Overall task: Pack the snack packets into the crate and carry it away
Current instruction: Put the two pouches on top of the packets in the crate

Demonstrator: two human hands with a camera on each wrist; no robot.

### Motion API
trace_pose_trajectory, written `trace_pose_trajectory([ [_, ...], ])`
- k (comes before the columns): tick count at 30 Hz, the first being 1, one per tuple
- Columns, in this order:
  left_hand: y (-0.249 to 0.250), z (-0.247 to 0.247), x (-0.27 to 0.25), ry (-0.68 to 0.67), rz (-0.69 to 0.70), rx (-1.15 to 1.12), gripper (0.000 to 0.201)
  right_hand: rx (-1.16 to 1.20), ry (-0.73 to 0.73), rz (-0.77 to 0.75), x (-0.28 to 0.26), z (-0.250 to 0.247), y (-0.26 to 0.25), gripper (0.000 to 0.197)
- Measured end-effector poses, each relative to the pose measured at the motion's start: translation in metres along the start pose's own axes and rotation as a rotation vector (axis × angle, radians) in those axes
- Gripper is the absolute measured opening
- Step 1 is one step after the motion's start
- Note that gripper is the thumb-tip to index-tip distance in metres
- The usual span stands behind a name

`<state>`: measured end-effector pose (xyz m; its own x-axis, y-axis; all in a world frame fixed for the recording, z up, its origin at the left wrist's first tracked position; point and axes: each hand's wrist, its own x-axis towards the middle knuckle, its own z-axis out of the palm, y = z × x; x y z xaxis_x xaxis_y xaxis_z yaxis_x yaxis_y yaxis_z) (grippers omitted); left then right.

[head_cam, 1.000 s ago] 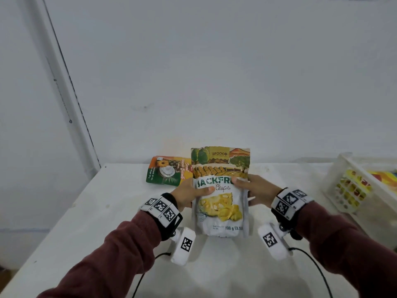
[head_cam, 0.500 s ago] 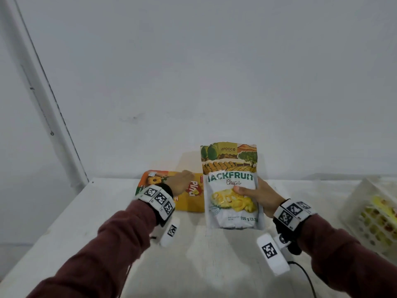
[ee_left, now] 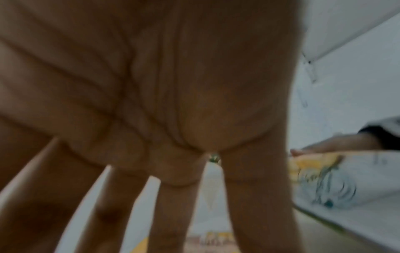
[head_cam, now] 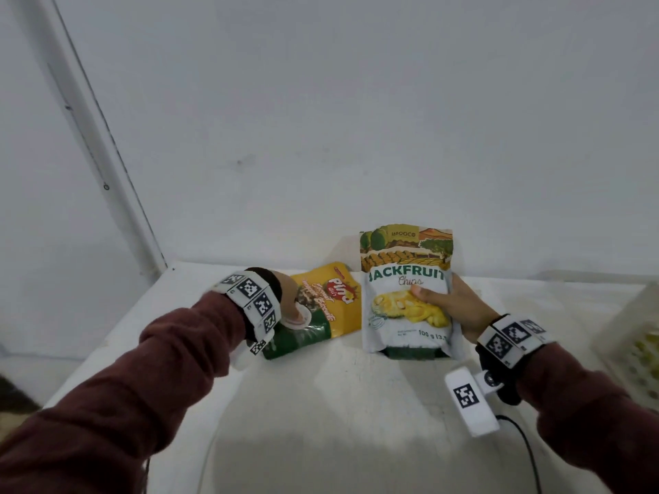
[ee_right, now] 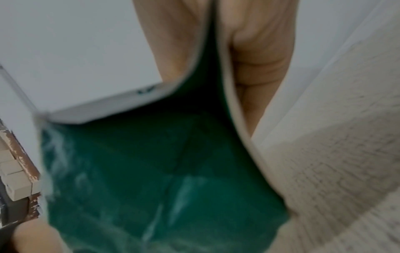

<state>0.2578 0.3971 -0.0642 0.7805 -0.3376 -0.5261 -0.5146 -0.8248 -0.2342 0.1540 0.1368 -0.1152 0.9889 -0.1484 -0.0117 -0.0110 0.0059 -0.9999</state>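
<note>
The right hand (head_cam: 453,308) holds the jackfruit chips bag (head_cam: 406,297) upright above the table (head_cam: 356,404). Its thumb lies across the front of the bag, just under the word "Chips", and the other fingers go behind the bag, so the bag is pinched between them. In the right wrist view the fingers (ee_right: 259,59) press on the back of the bag and the dark green bottom (ee_right: 162,171) of the bag hangs below them; the thumb is on the other side of the folded edge.

The left hand (head_cam: 289,301) is down on the yellow and green biscuit packet (head_cam: 321,308), which lies flat on the table, to the left of the chips bag and just beside it. The thumb rests on the packet near a white cup picture. In the left wrist view the fingers (ee_left: 173,214) are straight and spread apart, pointing down to the packet; this picture is blurred, so I cannot tell if the fingertips already press it or only touch it. The other hand with its bag is visible past the fingers on the right side.

The white crate (head_cam: 634,344) stands at the far right edge of the table, well apart from both hands, with something yellow inside. A white wall (head_cam: 356,119) is behind the table.
</note>
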Motion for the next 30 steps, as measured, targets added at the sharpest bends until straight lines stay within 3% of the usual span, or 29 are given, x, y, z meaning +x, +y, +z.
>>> trace_pose_trajectory([
  [3,0.003,-0.009,-0.017,-0.138,-0.003,-0.102,0.042,-0.017,0.038,0.022,-0.001,-0.002,0.001,0.102],
  [6,-0.006,-0.001,-0.020,-0.058,-0.041,-0.090,0.062,-0.030,0.056,0.036,-0.005,-0.004,-0.001,0.088],
  [9,-0.018,0.024,-0.012,-0.034,-0.120,-0.105,0.082,-0.057,0.059,0.037,-0.014,-0.003,-0.007,0.088],
  [13,-0.025,0.040,-0.012,-0.047,-0.066,-0.342,0.070,-0.111,0.083,0.031,-0.029,0.000,-0.017,0.059],
  [17,-0.024,0.051,-0.021,-0.097,-0.028,-0.587,0.052,-0.219,0.087,0.020,-0.044,0.002,-0.023,0.065],
  [21,-0.023,0.058,-0.030,-0.026,0.018,-0.848,0.034,-0.270,0.096,0.056,-0.057,0.005,-0.025,0.065],
  [24,-0.024,0.066,-0.029,0.050,0.056,-1.076,0.083,-0.309,0.119,0.056,-0.073,0.008,-0.029,0.062],
  [25,-0.023,0.069,-0.029,0.077,0.059,-1.146,0.088,-0.314,0.119,0.049,-0.079,0.010,-0.031,0.063],
  [30,-0.006,0.071,-0.069,0.237,0.139,-1.483,0.047,-0.358,0.159,-0.023,-0.116,0.017,-0.039,0.046],
])
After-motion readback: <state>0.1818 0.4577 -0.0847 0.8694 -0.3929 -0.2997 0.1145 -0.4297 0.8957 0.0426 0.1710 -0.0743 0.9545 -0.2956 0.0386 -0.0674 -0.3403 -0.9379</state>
